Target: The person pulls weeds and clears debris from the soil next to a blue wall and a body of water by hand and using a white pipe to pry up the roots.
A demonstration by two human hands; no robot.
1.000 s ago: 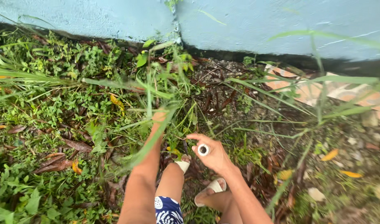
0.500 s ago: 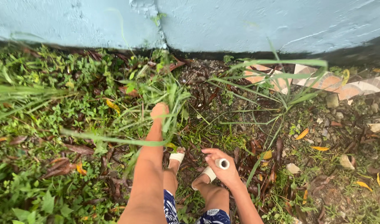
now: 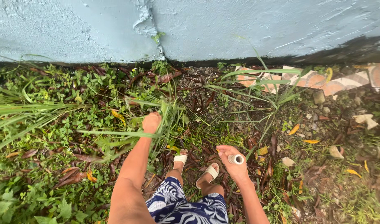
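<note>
Fingers of left hand [image 3: 151, 122] curled into a tight fist around a tuft of long grass [image 3: 167, 112], centre of frame; blades stick out above and to both sides of the fist. Fingers of right hand [image 3: 233, 162] wrapped closed around a pale round handle [image 3: 237, 159], lower centre-right, its ring-shaped end facing the camera. What the handle belongs to is hidden by the hand.

Pale blue wall [image 3: 190, 25]: fills the whole top of frame, rough paint, a vertical crack with a small weed at upper centre, dark band along its foot at upper right.

Ground cover [image 3: 53, 137]: left half of frame, dense low green weeds mixed with brown dead leaves; long grass blades sweep in from the left edge.

Bare soil [image 3: 343, 166]: right half, gravelly, with scattered yellow leaves and small stones.

Patterned tiles [image 3: 322, 81]: orange and white, lying along the wall foot at upper right, partly behind a second thin grass clump [image 3: 264, 89].

Shorts [image 3: 186, 207]: blue with white leaf print, bottom centre.

Sandals [image 3: 210, 172]: two, pale, lower centre, standing on dead leaves between the two hands; the left one sits just below the gripped tuft.
</note>
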